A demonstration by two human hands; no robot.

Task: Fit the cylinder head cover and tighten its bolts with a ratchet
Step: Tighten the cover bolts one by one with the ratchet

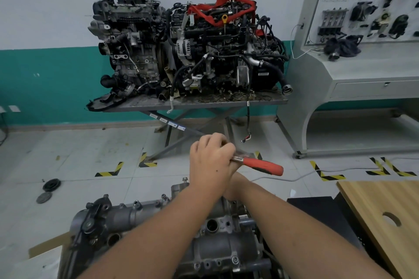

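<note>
Tiled floor [90,149]; left hand [210,165] gripping ratchet [260,165]

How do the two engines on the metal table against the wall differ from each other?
The left engine looks bare and mostly grey, while the right engine is darker and crowded with hoses and wires. Only the right engine has a red strap over its top and a yellow dipstick handle. Both stand side by side on the metal table.
</note>
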